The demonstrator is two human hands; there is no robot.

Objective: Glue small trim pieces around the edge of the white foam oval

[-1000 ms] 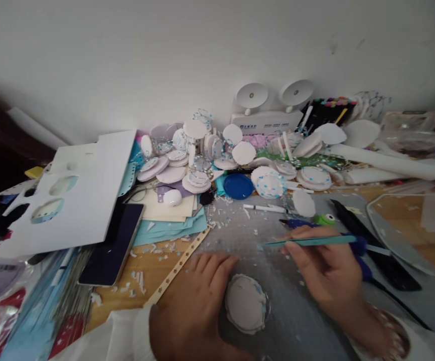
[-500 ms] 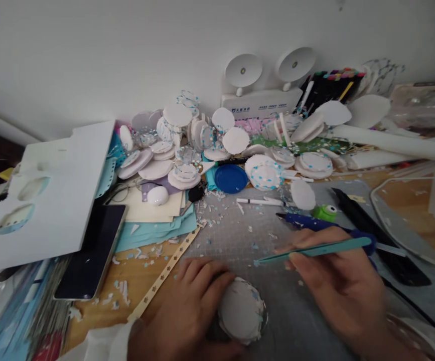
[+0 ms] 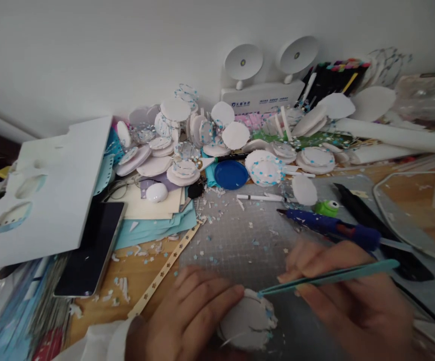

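Observation:
A round white disc (image 3: 242,323) with a thin ring around it and small blue and white bits along its edge sits at the bottom middle. My left hand (image 3: 192,308) grips its left side, fingertips at the top edge; the thumb is hidden. Teal tweezers (image 3: 345,275) are pinched in my right hand (image 3: 347,296), which is slightly blurred. Their tips meet the disc's upper right edge, at a small blue bit. Tiny blue and white star-like pieces (image 3: 255,242) lie scattered on the grey cutting mat (image 3: 232,255) beyond my hands.
A blue glue gun (image 3: 330,224) lies behind my right hand, near a black tool (image 3: 383,230). Decorated white discs (image 3: 264,168) crowd the back around a blue lid (image 3: 231,174). On the left are a phone (image 3: 91,250), a white board (image 3: 59,190) and a star-punched strip (image 3: 168,265).
My right hand has brought the tweezers down from above the mat to the disc's edge. The left hand still grips the disc, its fingers now reaching further over the top edge.

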